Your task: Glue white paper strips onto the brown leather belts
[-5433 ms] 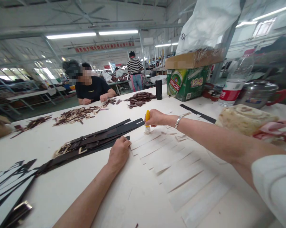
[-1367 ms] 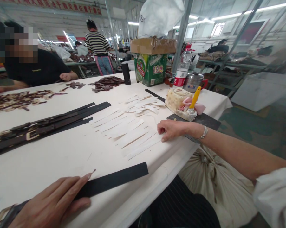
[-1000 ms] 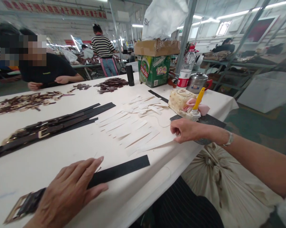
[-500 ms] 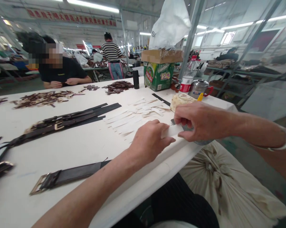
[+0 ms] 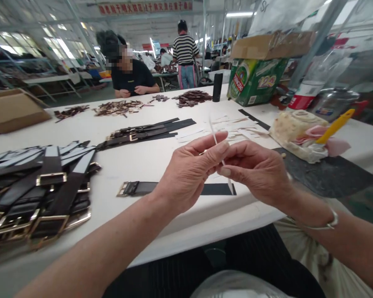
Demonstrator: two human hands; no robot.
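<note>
A thin white strip [image 5: 213, 131] stands nearly edge-on between my hands, above the table. My left hand [image 5: 189, 169] pinches it between thumb and fingers. From the other side, my right hand [image 5: 257, 167] grips the same strip with thumb and fingertips, close against the left. Below the hands lies a dark belt piece [image 5: 146, 188] with a gold-coloured buckle, its middle hidden behind my left hand. Several loose white strips [image 5: 233, 126] are spread on the table just beyond my hands.
A heap of buckled belts [image 5: 50, 194] covers the left side, with more belts [image 5: 152, 130] farther back. On the right are a yellow-handled tool [image 5: 337, 126], a cloth bundle [image 5: 293, 128] and a dark mat [image 5: 326, 178]. A green carton [image 5: 257, 80] stands behind; a person [image 5: 133, 76] sits opposite.
My view has swung left, bringing the belt heap into sight. Both hands have lifted from the table's right edge with the white strip, which is now turned edge-on above the belt piece.
</note>
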